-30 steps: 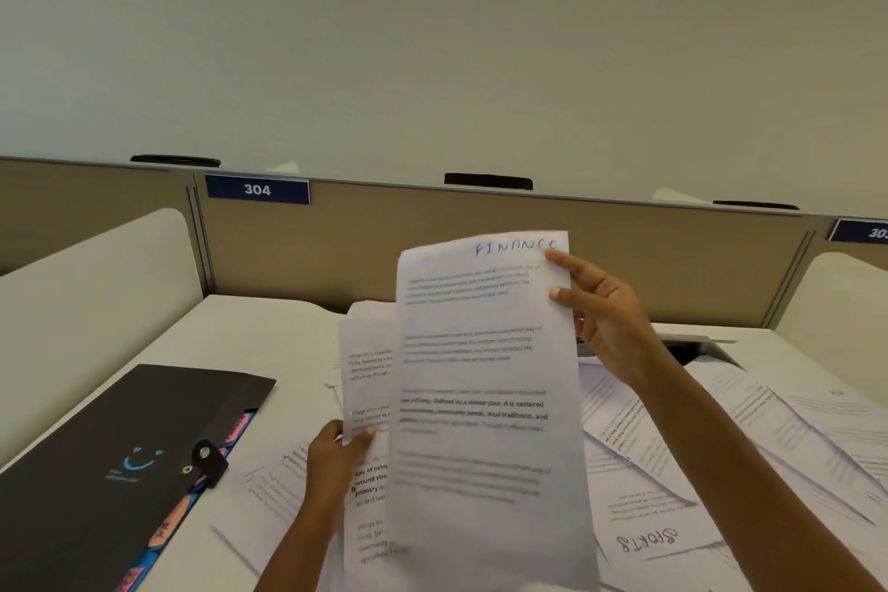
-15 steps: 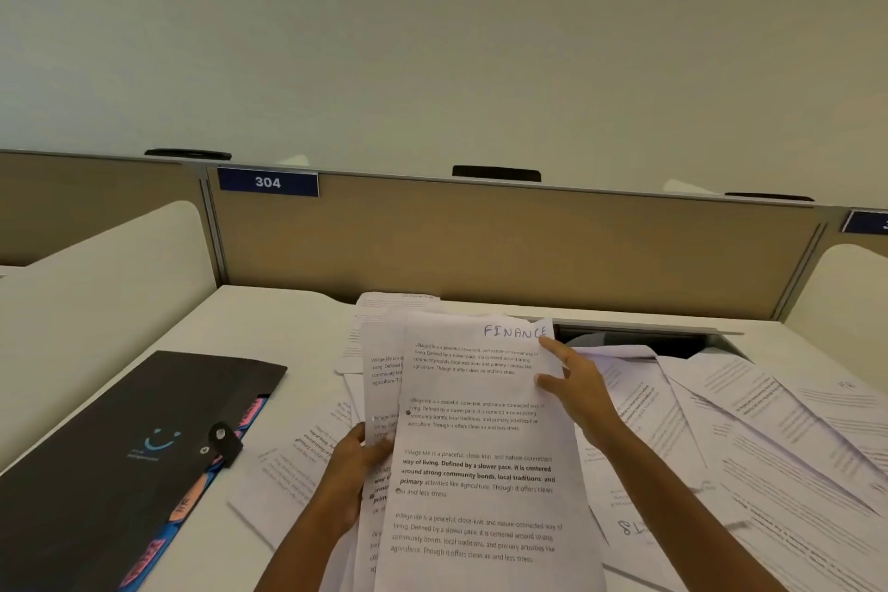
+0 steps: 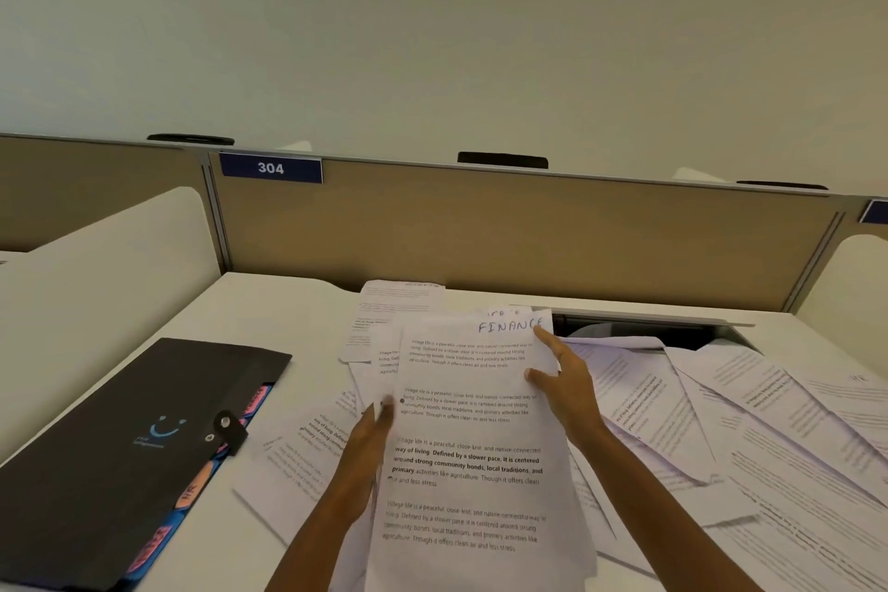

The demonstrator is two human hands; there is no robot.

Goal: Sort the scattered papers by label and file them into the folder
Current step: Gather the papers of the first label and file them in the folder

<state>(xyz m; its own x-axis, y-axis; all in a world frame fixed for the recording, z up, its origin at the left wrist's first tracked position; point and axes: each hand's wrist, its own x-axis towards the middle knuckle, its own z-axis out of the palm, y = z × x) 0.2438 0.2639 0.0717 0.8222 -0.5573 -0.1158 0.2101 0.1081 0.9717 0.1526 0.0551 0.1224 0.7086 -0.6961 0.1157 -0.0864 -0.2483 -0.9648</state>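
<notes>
Papers: FINANCE sheet (image 3: 473,442) tops a held stack over the worktop (image 3: 269,303).
Left hand (image 3: 367,457): grip pinches the stack's left edge.
Right hand (image 3: 564,387): fingers extended, touching the sheet's right edge.
Loose papers (image 3: 721,423): scattered right.
Folder (image 3: 120,447): closed, left.

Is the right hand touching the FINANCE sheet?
Touching. The head view shows the right hand at the FINANCE sheet's right edge, its index fingertip lying on the top corner beside the handwritten label.
</notes>
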